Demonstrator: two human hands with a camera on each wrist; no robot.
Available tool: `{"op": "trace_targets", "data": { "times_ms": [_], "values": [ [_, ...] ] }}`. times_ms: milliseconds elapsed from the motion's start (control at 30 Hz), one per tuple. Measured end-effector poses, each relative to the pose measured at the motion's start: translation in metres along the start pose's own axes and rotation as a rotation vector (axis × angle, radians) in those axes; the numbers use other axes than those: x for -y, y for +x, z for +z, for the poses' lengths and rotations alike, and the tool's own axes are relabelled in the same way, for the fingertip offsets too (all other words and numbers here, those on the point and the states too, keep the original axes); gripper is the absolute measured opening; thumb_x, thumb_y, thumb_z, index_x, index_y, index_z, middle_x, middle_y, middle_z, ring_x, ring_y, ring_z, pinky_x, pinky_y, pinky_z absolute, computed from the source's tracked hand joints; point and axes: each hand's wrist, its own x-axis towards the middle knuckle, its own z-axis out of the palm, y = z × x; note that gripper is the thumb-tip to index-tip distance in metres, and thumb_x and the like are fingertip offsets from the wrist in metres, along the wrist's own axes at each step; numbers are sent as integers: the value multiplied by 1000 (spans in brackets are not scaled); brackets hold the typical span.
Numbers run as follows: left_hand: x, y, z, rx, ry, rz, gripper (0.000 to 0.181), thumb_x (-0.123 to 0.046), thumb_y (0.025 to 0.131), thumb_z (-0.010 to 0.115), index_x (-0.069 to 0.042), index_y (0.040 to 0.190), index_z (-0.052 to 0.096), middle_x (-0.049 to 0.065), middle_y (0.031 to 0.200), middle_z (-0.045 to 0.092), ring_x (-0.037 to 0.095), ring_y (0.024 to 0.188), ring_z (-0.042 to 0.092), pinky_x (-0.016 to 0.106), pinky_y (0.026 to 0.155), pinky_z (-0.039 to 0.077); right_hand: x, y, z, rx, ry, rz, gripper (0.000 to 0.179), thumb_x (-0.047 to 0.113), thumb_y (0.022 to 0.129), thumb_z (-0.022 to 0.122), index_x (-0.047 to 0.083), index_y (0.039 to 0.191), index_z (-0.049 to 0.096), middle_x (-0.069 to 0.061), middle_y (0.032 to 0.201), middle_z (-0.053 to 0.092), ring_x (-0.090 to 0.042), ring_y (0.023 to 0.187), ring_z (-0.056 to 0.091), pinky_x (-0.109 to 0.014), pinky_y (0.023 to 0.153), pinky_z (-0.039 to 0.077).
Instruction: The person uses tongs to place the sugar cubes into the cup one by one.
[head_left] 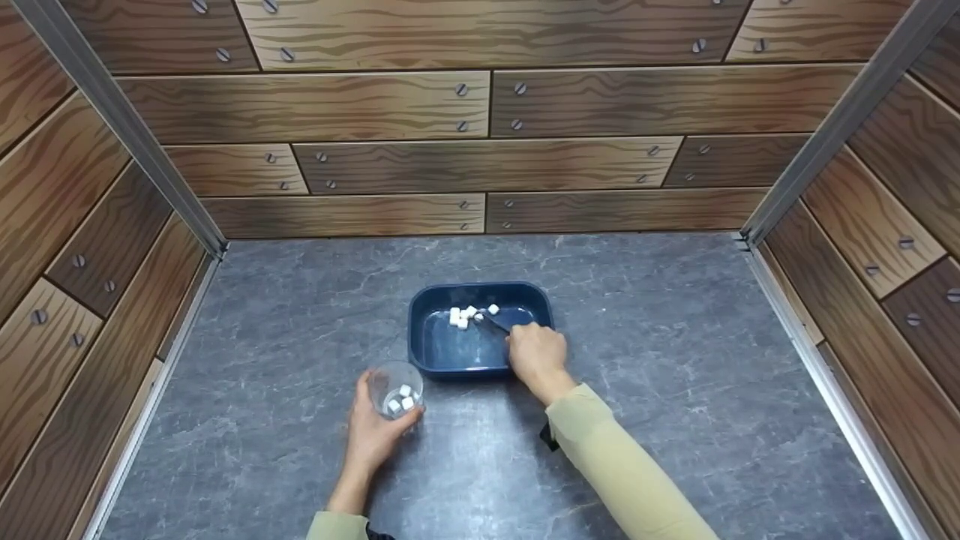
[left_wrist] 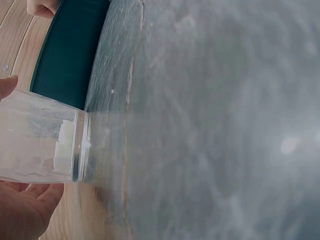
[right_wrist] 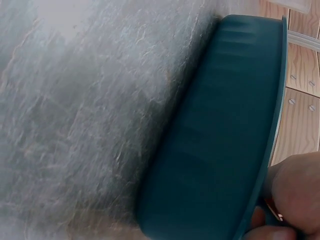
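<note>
My left hand point(head_left: 373, 435) grips a clear plastic cup point(head_left: 380, 381) at the near left corner of a dark blue basin point(head_left: 442, 360). Several white cubes point(head_left: 406, 391) lie at the cup's bottom; the left wrist view shows the cup point(left_wrist: 30, 145) upright, with fingers and thumb on opposite sides. Over the basin's right side, my right hand point(head_left: 538, 356) holds a slim dark utensil point(head_left: 495, 324), its tip among several white cubes point(head_left: 455, 318) toward the basin's back. My fist hides most of the handle, and I cannot tell the utensil's exact kind.
The basin stands on a grey marbled tabletop point(head_left: 660, 360). Wood-patterned panels point(head_left: 480, 105) rise behind and on both sides, with metal rails point(head_left: 832, 405) along the side edges. One cube point(head_left: 493, 309) lies slightly apart, right of the cluster.
</note>
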Motion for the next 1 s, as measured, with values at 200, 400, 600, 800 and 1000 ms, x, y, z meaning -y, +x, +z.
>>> {"op": "trace_targets", "data": {
  "times_ms": [200,400,600,800,1000],
  "values": [
    [0,-1,0,4,6,-10,99,-22,66,91,3,144,34,25,136,53,42,126,47,53,104,38,2,-5,-5,-25,-8,-8,23,27,89,70,6,78,74,-13,70,68,-36,61,65,-51,51,52],
    [1,0,1,-5,14,5,99,-22,66,92,4,142,35,27,134,53,44,124,48,54,103,38,0,-11,-6,-23,3,-5,25,30,89,72,7,79,75,-13,69,68,-36,60,65,-51,50,51],
    [2,0,1,-7,14,15,99,-23,65,92,5,142,35,28,134,53,45,124,48,55,103,38,-2,-15,-11,-34,19,4,29,31,90,71,6,76,74,-12,66,67,-35,56,62,-49,47,50],
    [2,0,1,-8,3,25,98,-22,66,92,4,142,36,27,133,54,43,124,49,54,104,38,-4,-22,-17,-47,65,-9,29,31,92,67,9,73,71,-12,65,66,-36,55,61,-49,46,48],
    [1,0,1,-7,10,9,99,-23,65,92,4,142,36,28,134,52,44,125,48,54,104,37,-4,-31,-26,-86,113,-43,28,30,93,66,11,73,68,-10,64,65,-36,54,61,-49,45,47]
  ]
}}
